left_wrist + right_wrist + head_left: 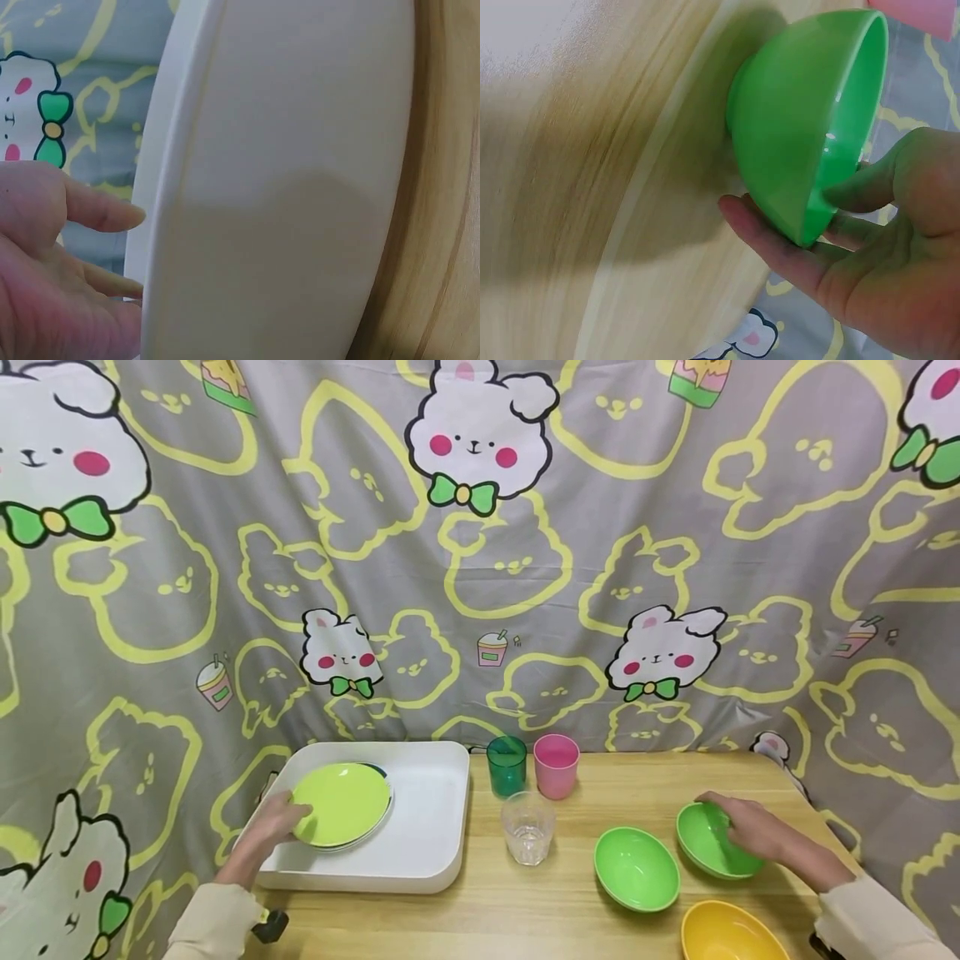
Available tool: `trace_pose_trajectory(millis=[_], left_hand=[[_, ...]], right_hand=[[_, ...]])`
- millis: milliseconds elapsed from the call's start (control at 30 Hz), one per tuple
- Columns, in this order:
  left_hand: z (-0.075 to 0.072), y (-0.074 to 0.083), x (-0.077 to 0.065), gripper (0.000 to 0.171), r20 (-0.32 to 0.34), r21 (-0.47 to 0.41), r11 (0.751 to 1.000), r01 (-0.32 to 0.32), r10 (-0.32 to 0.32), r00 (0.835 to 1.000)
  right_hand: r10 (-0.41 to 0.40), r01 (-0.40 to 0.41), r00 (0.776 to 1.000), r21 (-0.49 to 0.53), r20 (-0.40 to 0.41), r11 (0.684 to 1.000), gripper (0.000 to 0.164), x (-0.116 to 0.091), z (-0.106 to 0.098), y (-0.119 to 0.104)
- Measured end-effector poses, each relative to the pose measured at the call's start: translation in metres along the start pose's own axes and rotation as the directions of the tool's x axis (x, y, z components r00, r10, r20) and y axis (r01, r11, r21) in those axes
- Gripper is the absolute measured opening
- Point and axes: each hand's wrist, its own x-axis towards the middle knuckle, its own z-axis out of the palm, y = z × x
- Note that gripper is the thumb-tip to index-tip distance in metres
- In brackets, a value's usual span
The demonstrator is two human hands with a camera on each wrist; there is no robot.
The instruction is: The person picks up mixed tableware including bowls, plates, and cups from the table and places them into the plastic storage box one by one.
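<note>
In the head view my left hand [279,818] pinches the left edge of a yellow-green plate [341,802], which lies over other plates in a white tray [431,810]. In the left wrist view the thumb and a finger reach past the tray's rim [187,142], which hides the plate there. On the right, my right hand [750,828] grips the rim of a green bowl [705,843], thumb inside and fingers under the outer wall, as the right wrist view shows of the bowl [802,112]. A second green bowl [636,868] stands just left of it.
Between tray and bowls stand a clear glass [529,831], a dark green cup [507,767] and a pink cup [557,767]. A yellow-orange bowl [731,935] is at the front right, cut by the frame. A patterned curtain [420,577] hangs behind the wooden table [540,914].
</note>
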Motion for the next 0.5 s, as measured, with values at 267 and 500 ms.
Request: trace_pose_trajectory(millis=[267, 500], left_hand=[[0.002, -0.003, -0.003, 0.038, 0.007, 0.079, 0.997, -0.011, 0.01, 1.0], [0.003, -0.003, -0.001, 0.007, -0.009, 0.087, 0.996, -0.031, 0.032, 0.999]], right_hand=[[0.029, -0.029, 1.0, 0.067, 0.005, 0.997, 0.052, -0.008, -0.003, 0.002], [0.087, -0.087, 0.996, 0.086, 0.001, 0.992, 0.049, -0.012, -0.008, 0.003]])
